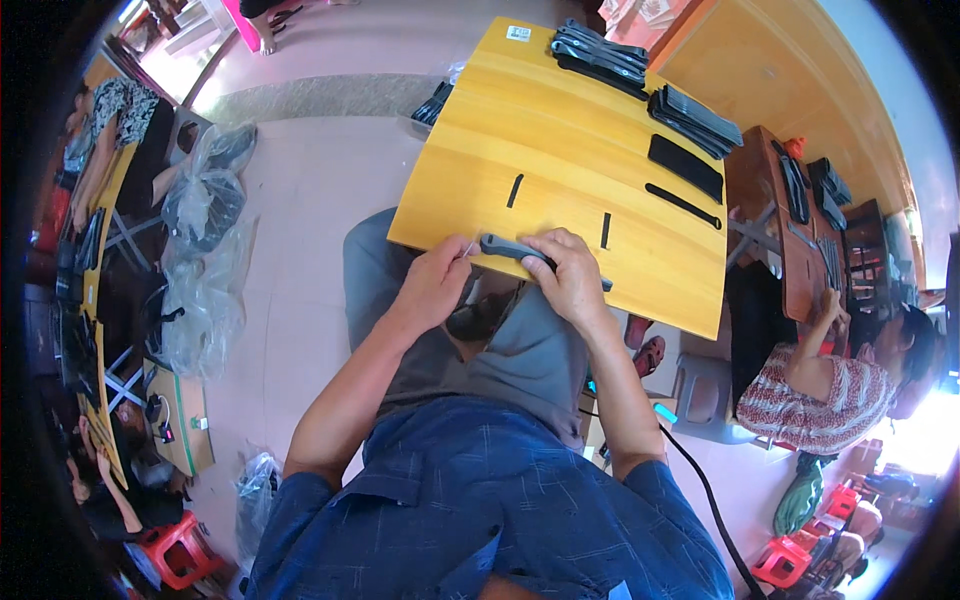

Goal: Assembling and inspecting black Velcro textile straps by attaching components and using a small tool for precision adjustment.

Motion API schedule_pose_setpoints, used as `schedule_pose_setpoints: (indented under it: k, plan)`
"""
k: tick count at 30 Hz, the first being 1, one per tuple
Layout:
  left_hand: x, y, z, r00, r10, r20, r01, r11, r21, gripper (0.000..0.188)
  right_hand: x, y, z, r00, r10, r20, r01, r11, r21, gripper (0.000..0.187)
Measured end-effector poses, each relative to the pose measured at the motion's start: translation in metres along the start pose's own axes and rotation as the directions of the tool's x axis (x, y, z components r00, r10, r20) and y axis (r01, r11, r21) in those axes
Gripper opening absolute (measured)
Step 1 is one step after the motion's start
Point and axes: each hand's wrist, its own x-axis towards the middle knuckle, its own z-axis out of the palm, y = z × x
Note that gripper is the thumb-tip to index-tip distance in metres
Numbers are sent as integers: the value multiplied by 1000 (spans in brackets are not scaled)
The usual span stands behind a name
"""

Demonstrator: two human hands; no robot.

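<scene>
While our right hand (pixel 570 275) grips the slim, dark-grey, round-ended flat strip (pixel 505 247) between thumb and fingers, our left hand (pixel 435 285) sits just beside its nine-o'clock end, fingertips drawn together; whether they pinch anything, we cannot tell. We have the strip at the near, six-o'clock edge of the yellow, wood-grained, four-sided table (pixel 450 170). We judge it light, fairly bendable and hard to break, perhaps slightly slippery if its face is smooth; its middle looks the surest place for us to take hold. Its long axis slants from between nine and ten o'clock to between three and four, the rounded end pointing toward our left hand. Towards two o'clock lies a neat stack of flat dark-grey strips (pixel 692 119).
</scene>
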Motion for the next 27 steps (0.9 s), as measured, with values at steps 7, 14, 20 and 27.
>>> schedule_pose_setpoints:
  k: [7,14,20,27]
  plan:
    - [-15,16,2,935,354,32,-316,783,535,28,2,6,10,999,40,-4,-40,998,47,21]
    - [-9,15,18,903,420,89,-381,690,616,26,2,2,10,996,87,1,-86,995,50,21]
    - [-2,11,25,879,466,98,-418,656,629,23,1,6,13,996,90,-28,-88,994,67,21]
    - [0,10,24,898,416,140,-398,637,660,25,0,4,13,992,126,-7,-126,990,61,21]
